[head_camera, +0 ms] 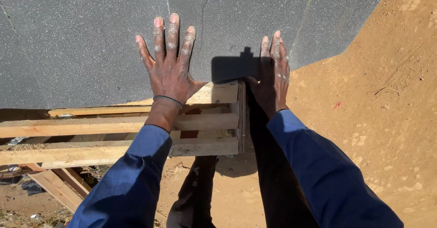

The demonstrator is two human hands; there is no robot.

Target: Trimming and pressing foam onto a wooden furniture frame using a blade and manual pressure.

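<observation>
A large dark grey speckled sheet lies across a wooden pallet frame and fills the top of the view. My left hand presses flat on the sheet with its fingers spread, a dark band around the wrist. My right hand also lies flat on the sheet near its lower edge, fingers close together, partly in shadow. Both arms wear blue sleeves. Neither hand holds anything.
Reddish-brown dirt ground lies to the right and below. Loose wooden planks and bits of debris sit at the lower left under the pallet. My dark trouser legs stand beside the pallet's right end.
</observation>
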